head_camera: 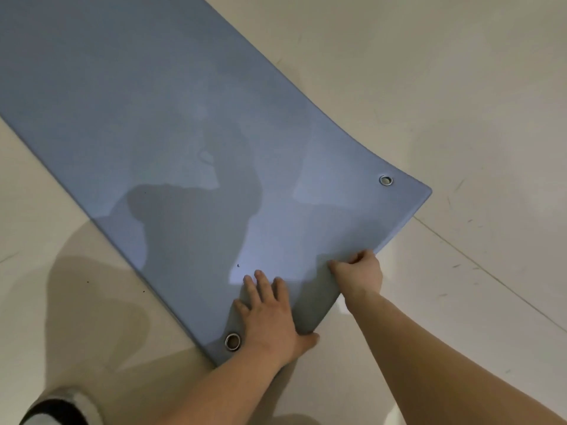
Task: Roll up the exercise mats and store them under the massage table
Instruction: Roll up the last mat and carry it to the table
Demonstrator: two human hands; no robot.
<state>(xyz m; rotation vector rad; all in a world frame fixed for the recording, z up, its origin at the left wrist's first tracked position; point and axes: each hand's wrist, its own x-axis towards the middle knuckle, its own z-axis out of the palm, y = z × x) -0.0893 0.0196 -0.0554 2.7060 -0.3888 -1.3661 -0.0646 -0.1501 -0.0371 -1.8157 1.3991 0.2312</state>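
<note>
We see the mat (184,118) on the floor (460,87), running from the upper left of the frame to the lower middle. Our left hand (270,314) rests flat on its near end, just right of one ring (232,342). Our right hand (359,274) grips the edge further right. Another ring (386,180) sits by the right corner. A foot (58,409) is at the lower left.

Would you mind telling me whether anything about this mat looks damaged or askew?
Nothing looks damaged. The mat lies unrolled on the floor; only its near edge is raised, where the right hand grips it beside the left hand, which rests flat. Faint blotches mark its surface.
</note>
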